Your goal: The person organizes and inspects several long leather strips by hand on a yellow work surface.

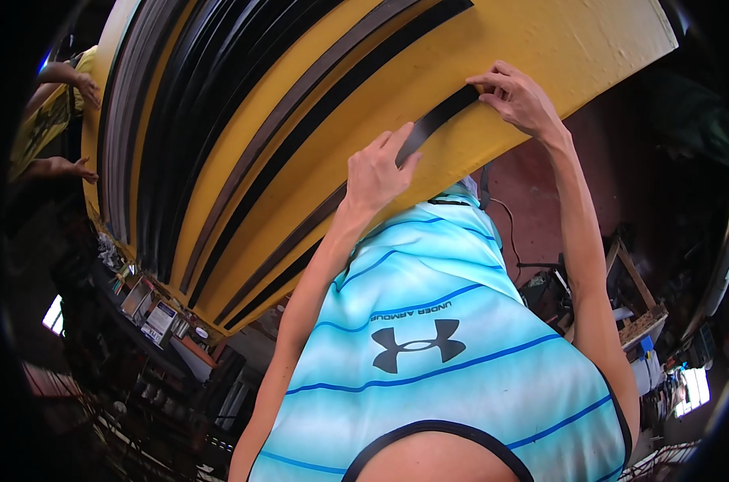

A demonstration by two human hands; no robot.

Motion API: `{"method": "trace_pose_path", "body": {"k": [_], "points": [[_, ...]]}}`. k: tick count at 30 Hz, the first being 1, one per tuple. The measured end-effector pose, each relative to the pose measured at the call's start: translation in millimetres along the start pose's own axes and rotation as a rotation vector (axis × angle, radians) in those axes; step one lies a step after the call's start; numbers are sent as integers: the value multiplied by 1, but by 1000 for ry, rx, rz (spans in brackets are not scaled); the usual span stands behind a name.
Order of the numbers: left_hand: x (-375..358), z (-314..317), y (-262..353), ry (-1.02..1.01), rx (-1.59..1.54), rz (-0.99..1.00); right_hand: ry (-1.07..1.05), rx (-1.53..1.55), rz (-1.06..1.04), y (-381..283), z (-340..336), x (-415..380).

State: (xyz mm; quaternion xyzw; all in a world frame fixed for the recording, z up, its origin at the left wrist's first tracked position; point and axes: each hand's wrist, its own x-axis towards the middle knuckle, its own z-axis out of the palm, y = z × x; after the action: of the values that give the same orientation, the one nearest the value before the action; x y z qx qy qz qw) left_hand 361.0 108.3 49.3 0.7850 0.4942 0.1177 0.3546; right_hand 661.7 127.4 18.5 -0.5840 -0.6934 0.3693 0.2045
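A long dark strip lies along the near edge of a yellow table. My right hand pinches the strip's far right end between thumb and fingers. Farther left along the same strip, my left hand grips it with the thumb on one side and fingers on the other. Past my left hand the strip runs on toward the table's left end. Just beyond it lies another black strip, with a brownish strip beside that one.
Several more black strips lie bunched across the table's far side. Another person's hands reach in at the left edge. A cluttered shelf stands below the table's left end. A wooden frame is at right, above a reddish floor.
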Motion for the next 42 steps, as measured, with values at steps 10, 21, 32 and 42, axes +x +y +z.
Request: {"method": "trace_pose_path", "body": {"k": [10,21,32,42], "points": [[1,1,0,-7,21,30,31,-33,7,6,4,0],[4,1,0,26,51,85,59,-13,-30,10,8,-1],[3,3,-4,29,63,59,43,-16,-49,8,5,2],[2,4,-2,16,41,8,40,3,-58,9,7,0]]}}
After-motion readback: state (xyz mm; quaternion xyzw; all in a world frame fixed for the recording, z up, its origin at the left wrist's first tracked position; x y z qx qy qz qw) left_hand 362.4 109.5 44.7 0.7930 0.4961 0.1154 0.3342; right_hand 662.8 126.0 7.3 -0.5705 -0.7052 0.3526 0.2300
